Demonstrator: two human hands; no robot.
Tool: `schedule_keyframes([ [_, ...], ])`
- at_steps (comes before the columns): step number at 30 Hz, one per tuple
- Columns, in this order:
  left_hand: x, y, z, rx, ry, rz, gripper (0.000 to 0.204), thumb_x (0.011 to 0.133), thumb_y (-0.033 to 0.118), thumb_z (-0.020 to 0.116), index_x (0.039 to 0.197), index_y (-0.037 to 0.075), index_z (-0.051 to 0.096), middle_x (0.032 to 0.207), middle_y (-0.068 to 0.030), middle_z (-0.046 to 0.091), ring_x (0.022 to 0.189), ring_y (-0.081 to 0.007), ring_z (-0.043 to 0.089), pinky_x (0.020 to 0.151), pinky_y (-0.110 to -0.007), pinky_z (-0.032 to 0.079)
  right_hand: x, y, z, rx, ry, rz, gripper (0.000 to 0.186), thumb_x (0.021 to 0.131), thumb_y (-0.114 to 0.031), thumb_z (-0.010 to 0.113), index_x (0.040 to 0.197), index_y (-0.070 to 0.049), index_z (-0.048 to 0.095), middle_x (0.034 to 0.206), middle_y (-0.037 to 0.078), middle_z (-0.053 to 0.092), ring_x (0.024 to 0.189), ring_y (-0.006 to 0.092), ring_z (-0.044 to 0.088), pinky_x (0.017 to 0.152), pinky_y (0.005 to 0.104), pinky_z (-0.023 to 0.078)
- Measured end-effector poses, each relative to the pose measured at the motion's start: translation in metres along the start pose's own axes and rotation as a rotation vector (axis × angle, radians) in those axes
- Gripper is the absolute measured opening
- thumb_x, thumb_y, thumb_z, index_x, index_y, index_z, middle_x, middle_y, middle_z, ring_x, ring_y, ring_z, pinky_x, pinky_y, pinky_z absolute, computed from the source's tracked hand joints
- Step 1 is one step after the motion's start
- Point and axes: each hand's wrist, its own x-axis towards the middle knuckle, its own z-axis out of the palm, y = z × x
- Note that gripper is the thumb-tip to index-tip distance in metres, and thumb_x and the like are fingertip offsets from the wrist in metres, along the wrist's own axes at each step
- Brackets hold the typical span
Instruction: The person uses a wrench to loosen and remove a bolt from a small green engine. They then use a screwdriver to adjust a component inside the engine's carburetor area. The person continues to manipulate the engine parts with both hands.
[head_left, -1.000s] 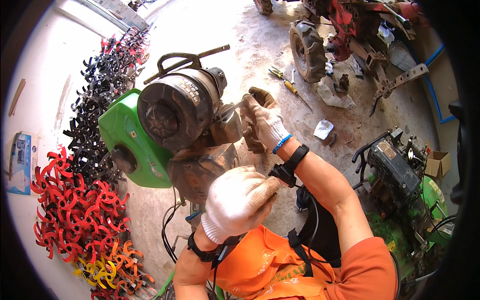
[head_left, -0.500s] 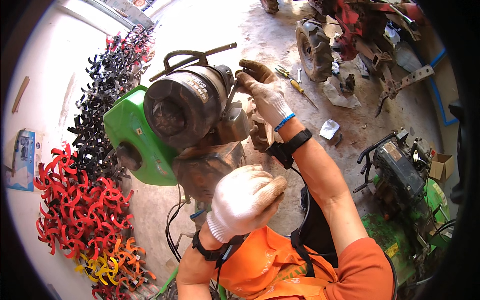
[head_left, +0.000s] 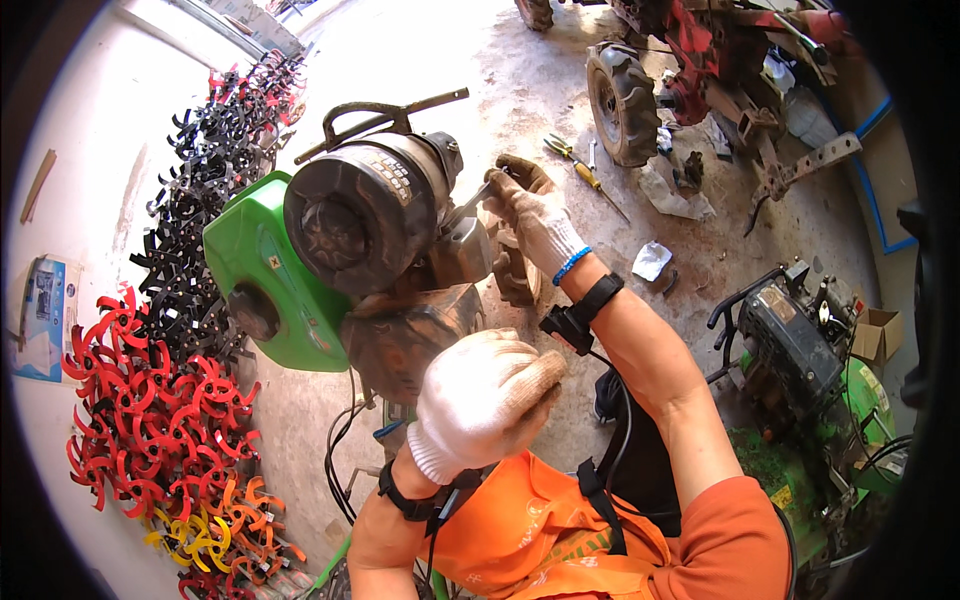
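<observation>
My right hand [head_left: 530,205], in a soiled white work glove, is closed on a slim grey metal bar [head_left: 467,208] at the right side of the engine. The bar slants down toward the engine's grey metal part [head_left: 463,250]; its kind cannot be made out. The engine has a round black air cleaner housing [head_left: 350,215] and a green fuel tank [head_left: 285,300] with a black cap [head_left: 253,311]. My left hand [head_left: 480,400], gloved too, is curled closed in front of the rusty brown box-shaped part [head_left: 410,340]. Whatever its fingers may hold is hidden.
Pliers [head_left: 558,145], a yellow-handled screwdriver [head_left: 590,180] and a small spanner [head_left: 592,153] lie on the floor. A red machine with a tyre [head_left: 622,103] stands beyond. Curved blades [head_left: 160,400] are heaped at left; a green machine [head_left: 790,480] stands at right.
My right hand has moved slightly right and down, away from the black housing, with the bar tilted lower. The left hand stays closed in nearly the same place. The view has shifted a little.
</observation>
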Motion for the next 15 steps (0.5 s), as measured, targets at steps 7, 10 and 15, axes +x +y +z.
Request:
schedule_keyframes([
  [7,-0.001,0.001,-0.002,-0.007,-0.013,0.000,0.040,0.084,0.001,0.093,0.123,0.005,0.086,0.107,-0.0115,0.087,0.100,-0.0364,0.086,0.100,-0.051,0.070,-0.009,0.012,0.003,-0.013,0.102,0.000,0.042,0.116,-0.011,0.085,0.154,-0.005,0.068,0.127,0.010,0.083,0.103,0.0182,0.083,0.086,0.0326,0.073],
  [10,0.002,0.001,-0.003,-0.015,-0.018,0.001,0.039,0.084,0.001,0.092,0.123,0.006,0.086,0.107,-0.0112,0.087,0.099,-0.0359,0.086,0.100,-0.050,0.070,-0.017,0.015,0.001,-0.039,0.155,0.041,0.042,0.116,-0.015,0.087,0.153,-0.009,0.067,0.122,0.008,0.084,0.093,0.0173,0.083,0.080,0.0323,0.071],
  [15,0.004,0.003,-0.005,-0.016,-0.014,-0.003,0.037,0.086,0.003,0.092,0.122,0.005,0.085,0.106,-0.0108,0.087,0.098,-0.0342,0.086,0.100,-0.049,0.070,-0.021,0.015,-0.002,-0.041,0.116,-0.005,0.041,0.116,-0.015,0.087,0.151,-0.009,0.068,0.119,0.007,0.084,0.087,0.0155,0.080,0.074,0.0318,0.068],
])
